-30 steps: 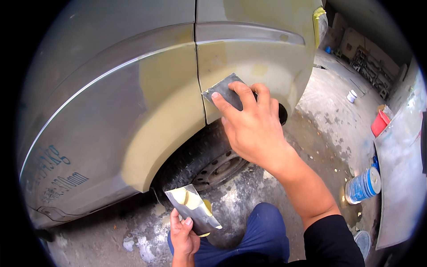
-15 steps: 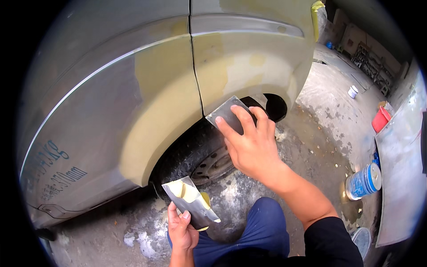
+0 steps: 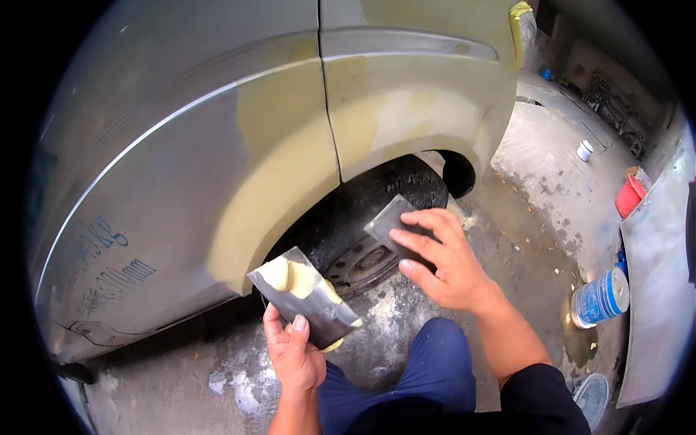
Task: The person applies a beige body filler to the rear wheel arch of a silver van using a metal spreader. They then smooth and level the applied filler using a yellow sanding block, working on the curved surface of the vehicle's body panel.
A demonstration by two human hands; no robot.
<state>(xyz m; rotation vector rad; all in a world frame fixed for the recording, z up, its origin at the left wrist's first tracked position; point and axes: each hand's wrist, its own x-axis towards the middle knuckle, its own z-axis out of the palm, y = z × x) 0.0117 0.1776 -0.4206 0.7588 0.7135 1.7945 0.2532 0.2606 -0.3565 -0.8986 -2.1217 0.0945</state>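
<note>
My left hand [image 3: 296, 353] grips a flat dark plate [image 3: 313, 316] from below, its thumb on top. Pale yellow body filler [image 3: 291, 278] lies thick across the plate's upper end, with more along its edges. A dark, flat rectangular spreader [image 3: 388, 222] is held in the fingers of my right hand [image 3: 453, 264], in front of the wheel and apart from the body panel. Beyond both hands is a grey vehicle side [image 3: 167, 188]. A broad band of yellow filler [image 3: 250, 210] curves around the wheel arch, crossing a vertical panel gap.
Under the arch sits the wheel [image 3: 362, 264]. On the right stand a blue and white bucket [image 3: 600, 299], a red container [image 3: 630, 196] and a small white cup [image 3: 584, 151]. A pale panel [image 3: 656, 290] leans at the far right. The concrete floor [image 3: 533, 217] has wet patches.
My right hand has drawn the spreader down and away from the arch edge, toward the plate. My left hand has raised the plate slightly. The view has shifted a little.
</note>
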